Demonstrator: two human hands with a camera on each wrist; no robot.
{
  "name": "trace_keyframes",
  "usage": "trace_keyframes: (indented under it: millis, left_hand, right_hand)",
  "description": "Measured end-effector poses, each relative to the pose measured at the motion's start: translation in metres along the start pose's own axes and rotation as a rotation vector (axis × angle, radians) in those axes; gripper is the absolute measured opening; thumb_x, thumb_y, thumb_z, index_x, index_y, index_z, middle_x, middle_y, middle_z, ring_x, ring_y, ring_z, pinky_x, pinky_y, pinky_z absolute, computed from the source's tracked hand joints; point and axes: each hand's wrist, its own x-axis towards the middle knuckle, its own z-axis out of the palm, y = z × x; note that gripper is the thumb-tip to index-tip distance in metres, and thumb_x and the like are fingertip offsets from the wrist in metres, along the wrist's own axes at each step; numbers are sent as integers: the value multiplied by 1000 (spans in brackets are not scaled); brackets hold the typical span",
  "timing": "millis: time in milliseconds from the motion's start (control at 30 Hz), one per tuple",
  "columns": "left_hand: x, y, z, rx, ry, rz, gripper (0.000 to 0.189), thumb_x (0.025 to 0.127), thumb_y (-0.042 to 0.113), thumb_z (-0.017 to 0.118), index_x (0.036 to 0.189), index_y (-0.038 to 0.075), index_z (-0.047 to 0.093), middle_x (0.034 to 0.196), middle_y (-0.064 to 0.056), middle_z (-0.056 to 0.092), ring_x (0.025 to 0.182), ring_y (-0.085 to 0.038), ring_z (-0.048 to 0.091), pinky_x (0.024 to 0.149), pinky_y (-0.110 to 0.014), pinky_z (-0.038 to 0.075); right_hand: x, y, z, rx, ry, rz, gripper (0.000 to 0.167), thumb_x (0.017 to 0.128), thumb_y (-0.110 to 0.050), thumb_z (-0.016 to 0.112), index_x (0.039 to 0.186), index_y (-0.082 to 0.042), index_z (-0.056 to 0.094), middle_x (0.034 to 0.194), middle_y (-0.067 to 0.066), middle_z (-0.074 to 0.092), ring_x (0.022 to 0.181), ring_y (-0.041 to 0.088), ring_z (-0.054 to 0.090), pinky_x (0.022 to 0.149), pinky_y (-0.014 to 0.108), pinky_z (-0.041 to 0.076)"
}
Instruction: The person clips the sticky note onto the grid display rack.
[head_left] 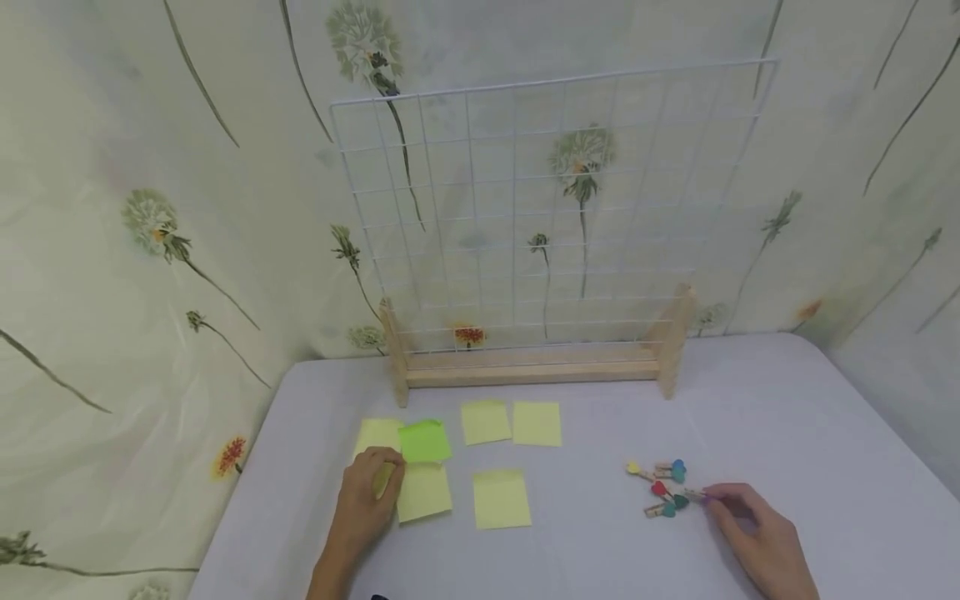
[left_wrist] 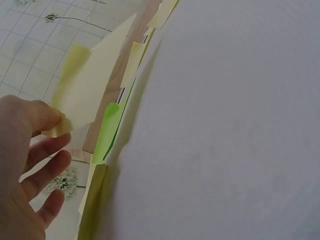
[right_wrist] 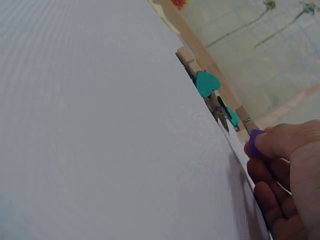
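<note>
My left hand (head_left: 367,493) is at the left group of sticky notes. Thumb and forefinger pinch a corner of a pale yellow sticky note (left_wrist: 95,80), which is raised on edge in the left wrist view; the other fingers are loosely bent. A bright green sticky note (head_left: 425,442) lies just beyond the fingertips, with another yellow note (head_left: 377,435) beside it. My right hand (head_left: 761,533) pinches a small wooden clothespin (head_left: 694,493) by its purple heart (right_wrist: 255,142). Several more clothespins with coloured hearts (head_left: 660,489) lie in a loose cluster just left of those fingertips.
Further yellow notes lie on the white table, two near the back (head_left: 486,422) and one nearer the front (head_left: 501,500). Behind them stands a white wire grid (head_left: 513,208) on a wooden base (head_left: 532,375). Dandelion-patterned cloth (head_left: 225,167) hangs behind the table.
</note>
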Motion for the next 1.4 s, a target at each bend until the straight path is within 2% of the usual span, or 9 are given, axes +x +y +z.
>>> trace_keyframes:
  millis: [67,200,400,633,700,833,933,1133,1400]
  left_hand:
    - [4,1,0,-16,14,18,14,84,4,67,91,16,65,96,5,65,95,-13,61,84,-36,46]
    - [12,3,-1,-17,54,67,13,84,3,67,91,14,65,90,4,66,87,-12,62,77,-35,49]
    - [24,6,-3,-68,51,111,10,86,2,64,92,10,65,84,1,68,76,-8,60,69,-33,52]
    - [39,7,-4,-103,49,36,11,88,7,64,97,13,64,87,3,68,80,-6,60,72,-33,52]
    - [43,8,-4,-111,59,18,11,89,8,64,97,14,64,87,3,67,81,-6,60,73,-35,53]
    - [51,12,-5,-152,80,-1,10,89,12,64,99,15,65,90,5,66,84,-8,60,75,-36,53]
    - [61,16,-6,-185,104,-2,13,90,17,64,102,16,66,92,6,67,86,-9,62,78,-32,52]
    - [82,26,-7,-236,141,-33,14,89,24,65,100,16,66,88,3,70,85,-10,62,83,-25,48]
    - [112,44,-13,-311,211,-118,12,87,16,68,96,8,68,88,-8,71,84,-21,63,85,-26,46]
  right_hand:
    - [0,2,-2,1,28,-8,19,93,-34,57,108,-23,61,105,1,69,85,-27,41,72,13,43]
    - [2,4,-1,38,71,-14,20,94,-32,57,109,-19,60,103,-3,69,87,-28,41,73,12,43]
    - [0,5,1,87,115,-24,27,94,-27,58,116,-12,55,100,-25,57,87,-28,41,71,2,37]
    - [-1,2,5,58,81,20,32,94,-33,56,117,-11,57,110,8,66,85,-31,36,68,1,37]
    - [-1,3,5,48,85,43,33,94,-35,56,118,-13,58,109,1,67,85,-31,36,67,2,38]
    - [-1,6,5,73,143,118,37,94,-39,54,123,-17,55,102,-27,57,84,-28,39,67,4,40]
    - [0,5,6,122,166,186,42,94,-42,53,127,-17,53,98,-36,50,85,-24,43,67,5,42]
    - [-1,-2,4,235,157,263,40,94,-39,53,127,-16,54,96,-33,56,80,-17,51,65,7,45]
    - [4,-17,4,257,112,196,41,96,-40,49,129,-16,50,104,-28,55,85,-19,53,67,8,48]
